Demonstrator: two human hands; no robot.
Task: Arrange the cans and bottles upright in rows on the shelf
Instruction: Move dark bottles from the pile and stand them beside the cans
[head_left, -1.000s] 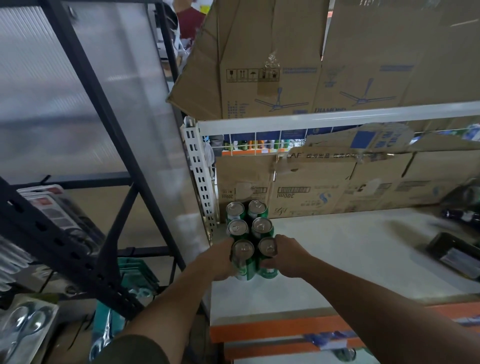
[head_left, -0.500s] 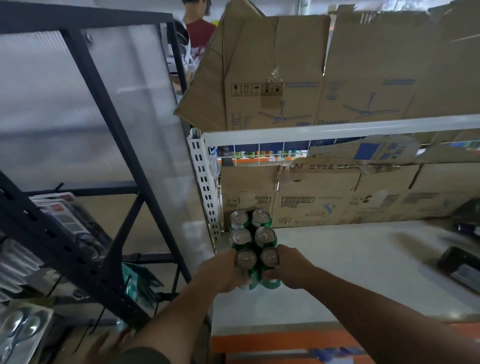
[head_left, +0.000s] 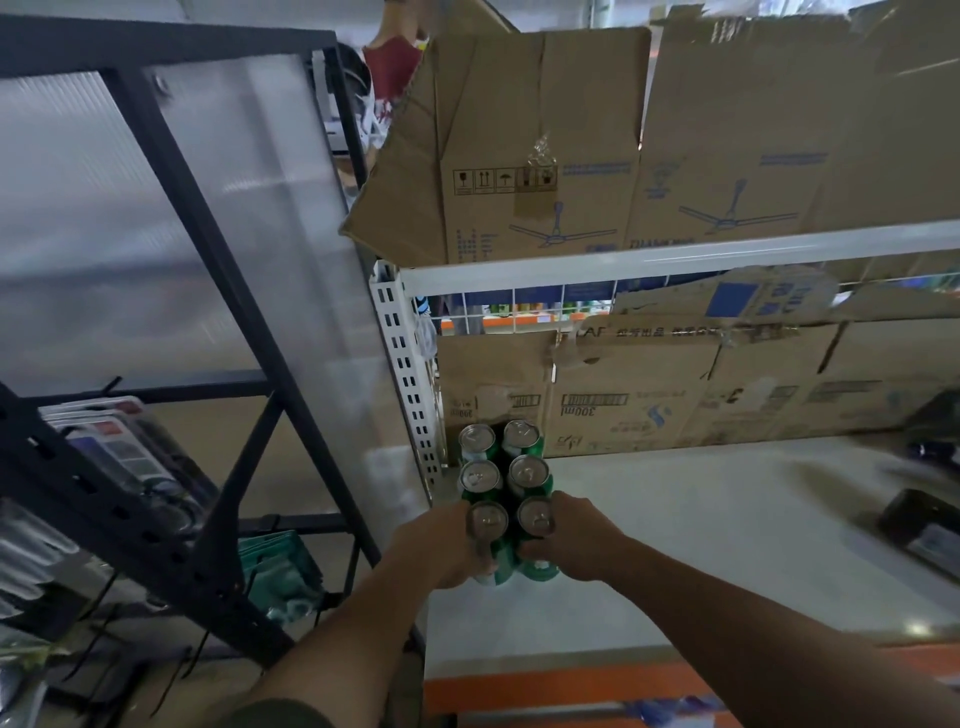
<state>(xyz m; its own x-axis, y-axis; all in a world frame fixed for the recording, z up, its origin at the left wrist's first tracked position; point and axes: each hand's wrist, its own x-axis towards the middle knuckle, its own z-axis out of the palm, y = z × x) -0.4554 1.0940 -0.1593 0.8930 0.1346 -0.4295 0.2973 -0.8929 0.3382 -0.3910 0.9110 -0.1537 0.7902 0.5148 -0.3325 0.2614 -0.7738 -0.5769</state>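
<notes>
**Six green cans, 2 × 3 block, front pair gripped**

All upright at the far-left corner of the white shelf, cardboard at their 12 o'clock. Left hand grips the front-left can from 9 o'clock. Right hand grips the front-right can from 3 o'clock.

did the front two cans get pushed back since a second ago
No. The front cans sit equally close to the middle pair, level with the white upright's foot; only the camera shifted.

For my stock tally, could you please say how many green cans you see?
6, in pairs at the shelf's left end: back pair, middle pair, front pair held by the left hand and right hand. Any others would be hidden.
</notes>
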